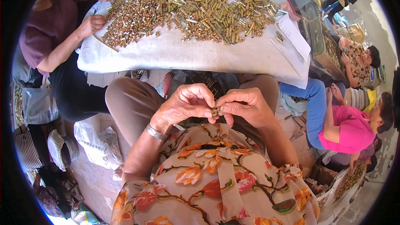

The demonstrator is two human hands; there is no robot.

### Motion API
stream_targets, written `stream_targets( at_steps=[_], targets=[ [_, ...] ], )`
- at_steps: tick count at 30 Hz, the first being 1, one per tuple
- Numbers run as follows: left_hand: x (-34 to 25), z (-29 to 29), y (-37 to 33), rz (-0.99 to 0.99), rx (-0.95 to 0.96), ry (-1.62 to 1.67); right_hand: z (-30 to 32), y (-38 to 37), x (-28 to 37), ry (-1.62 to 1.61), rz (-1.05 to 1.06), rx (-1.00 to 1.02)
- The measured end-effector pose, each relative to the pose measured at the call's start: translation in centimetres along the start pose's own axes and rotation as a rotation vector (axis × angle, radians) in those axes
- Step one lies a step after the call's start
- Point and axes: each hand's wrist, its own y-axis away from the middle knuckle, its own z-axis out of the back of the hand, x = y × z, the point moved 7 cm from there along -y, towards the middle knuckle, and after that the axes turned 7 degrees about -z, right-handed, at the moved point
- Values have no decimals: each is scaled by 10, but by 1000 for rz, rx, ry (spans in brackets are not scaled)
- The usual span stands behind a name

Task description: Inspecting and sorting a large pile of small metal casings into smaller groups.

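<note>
In front of my chest, above my lap, both hands meet at a small brass-coloured metal piece [215, 111]. Thumb and fingertips of my left hand [186, 104] pinch it from one side. From the other side the fingertips of my right hand [245, 105] close on it, and they hide part of it. Its exact kind is too small to make out. Beyond my knees, a big heap of small brass-coloured metal tubes [208, 6] lies on a white-covered table [166, 56], with shorter nut-like pieces [125, 27] massed at the left.
A person in a purple top [46, 37] works at the heap from the left. On the table's right lie a thin stick [285, 56] and a white paper sheet [293, 35]. Other people sit at the right, one in a pink shirt [348, 129]. A white plastic bag [100, 146] stands on the floor.
</note>
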Motion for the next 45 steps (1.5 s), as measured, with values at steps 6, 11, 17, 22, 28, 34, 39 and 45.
stream_targets(
  at_steps=[6, 11, 17, 22, 28, 34, 39, 45],
  targets=[
    [14, 17, -5, -82, -50, 42, 6, -6, -11, -15, -5, -81],
    [23, 15, -8, -33, -52, 169, 12, -12, -9, -41, -113, 3],
    [-33, 79, -31, -61, -530, -838, 52, -35, -43, -702, -111, -196],
    [-72, 117, -55, -361, -648, -1672, 144, -73, -18, -55, -157, -616],
    [-70, 113, -68, -306, -554, -1878, 168, -111, 6, 1327, 207, -836],
    [-69, 101, -50, -431, -638, -1834, 160, -88, 9, 1192, 184, -852],
    [-26, 97, -34, -278, -599, -544, 114, -54, 8, 452, 49, -596],
    [-3, 32, -15, -241, -481, -191, 43, -21, 8, 285, 85, -394]
  ],
)
